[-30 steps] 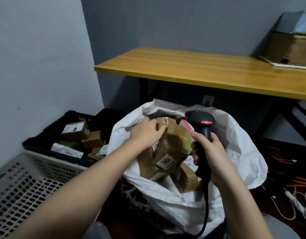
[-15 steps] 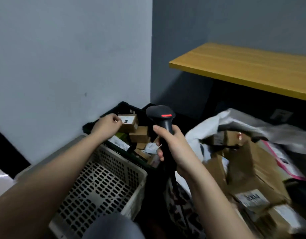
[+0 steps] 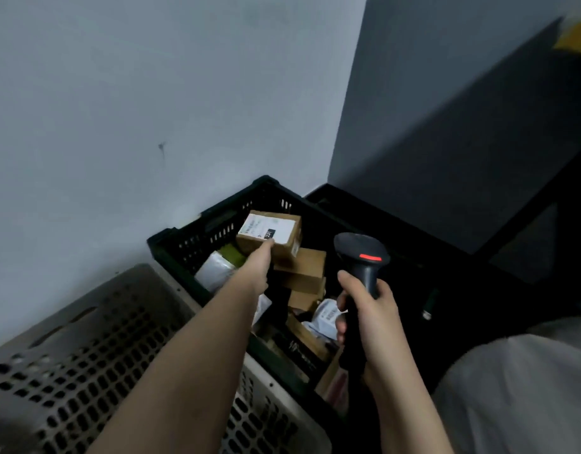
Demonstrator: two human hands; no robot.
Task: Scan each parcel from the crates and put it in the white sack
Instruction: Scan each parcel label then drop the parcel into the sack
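Parcel (image 3: 276,235) first: a small brown cardboard box with a white shipping label on its upper face, sitting highest in the pile inside the black crate (image 3: 217,224); it looks light and stiff, with square corners that should give a firm hold, though the taped faces may be a little slick; best taken across its short sides, fingers under the near edge and thumb on top, keeping the label uncovered for the scan. Its long axis runs roughly left to right and slightly away from the person, label facing up and tilted toward the camera, one corner pointing down toward the reaching arm.

Left hand (image 3: 261,260) is at the box's near lower edge, touching it; the fingers are hidden beneath the box, so I cannot tell whether they have closed on it. Right hand (image 3: 364,309) is wrapped round the handle of a black barcode scanner (image 3: 361,253), red light glowing, head aimed over the crate; the two hands are apart. More cardboard boxes (image 3: 304,268) and white poly mailers (image 3: 213,271) lie below; a grey perforated crate (image 3: 86,355) stands nearer, and the white sack (image 3: 518,388) shows at lower right.
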